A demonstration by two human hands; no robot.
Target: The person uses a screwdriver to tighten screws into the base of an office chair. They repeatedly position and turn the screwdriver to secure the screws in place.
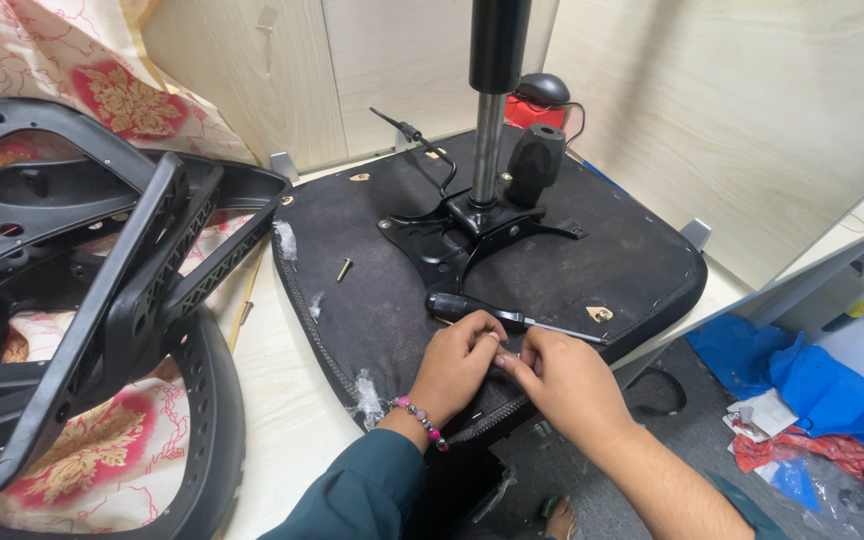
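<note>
The upturned black fabric-covered chair seat (552, 260) lies underside up on the pale wooden table (272, 400), its near edge overhanging toward the person; both hands meet at that edge. The left hand (457, 362) and right hand (564, 385) pinch their fingertips together over something too small to make out, so what each grip holds I cannot tell. Just beyond the knuckles lies a black-handled screwdriver (497, 313); a loose brass screw (344, 268) sits apart on the fabric. Any such small part would likely be light, hard and easily dropped, best pinched between thumb and forefinger; the seat looks heavy and stiff, its black metal bracket (477, 235) the firmest hold.
</note>
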